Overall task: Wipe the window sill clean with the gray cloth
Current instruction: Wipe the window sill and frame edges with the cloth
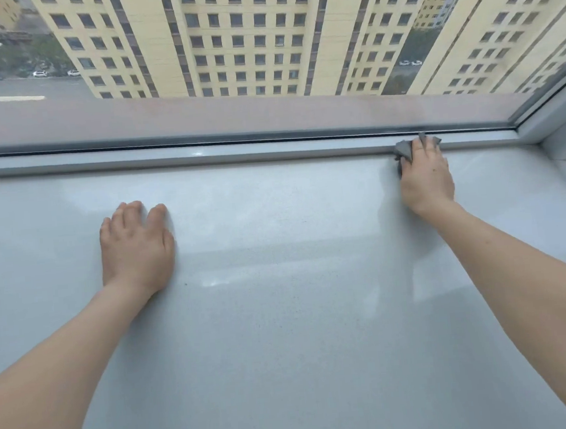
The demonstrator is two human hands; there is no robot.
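The right hand (425, 176) gripped the bunched gray cloth (403, 150) at the window sill's (283, 317) far edge, near its right corner — so wadded, it could miss that corner's dust. The left hand (136, 244) lay flat, empty.

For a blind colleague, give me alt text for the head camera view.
A right hand holds a gray cloth against the back edge of the window sill near the right corner. The left hand rests flat on the sill; apartment blocks show outside.

Crumpled gray cloth (403, 150) lies bunched against the pale, glossy sill's (280, 283) far-right edge.
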